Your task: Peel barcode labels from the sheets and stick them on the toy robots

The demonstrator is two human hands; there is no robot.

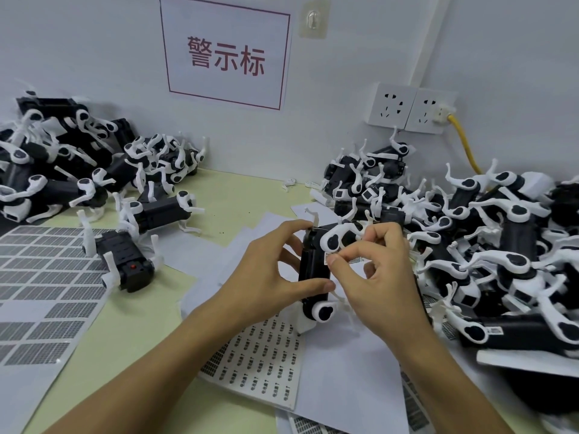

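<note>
Centrally, left hand [275, 274] grips toy robot [313, 270] — right hand [376, 270] pinches label [329, 260] (piles crowd both sides)

The scene is evenly and softly lit from overhead; only faint shadows are cast. Wide-angle bending and slight blur are seen toward the edges.

A pale yellow-green table [244, 195] carries heaps of black-and-white toy robots at upper left [62, 170] and right [470, 245], one lone robot [125, 261] left of centre, label sheets [40, 277] at left, and white papers [341, 364] at centre.
</note>
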